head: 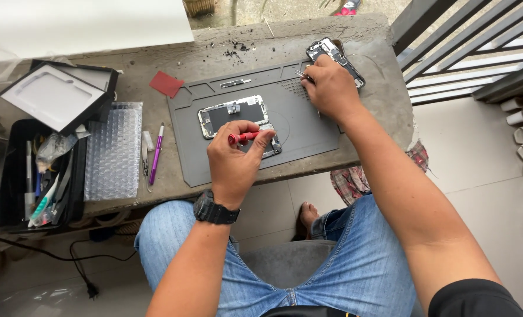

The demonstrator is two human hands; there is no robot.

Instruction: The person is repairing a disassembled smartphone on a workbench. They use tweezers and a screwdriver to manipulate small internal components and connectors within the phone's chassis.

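My left hand [233, 157] grips a red-handled screwdriver [243, 138] over the near edge of a grey work mat [308, 126]. Just beyond it lies an opened phone body [232, 114] with its insides showing; a smaller part [271, 145] peeks out by my fingers. My right hand [330, 88] rests at the mat's far right corner, pinching thin metal tweezers [301, 74]. A second opened phone piece [335, 57] lies just past that hand. A small metal strip [235, 83] sits on the mat's far edge.
A red square card [166, 83], a purple pen-like tool [156, 147] and bubble wrap [113, 149] lie left of the mat. A black tool tray [15, 176] and open box [59, 94] stand far left. Railing is at the right.
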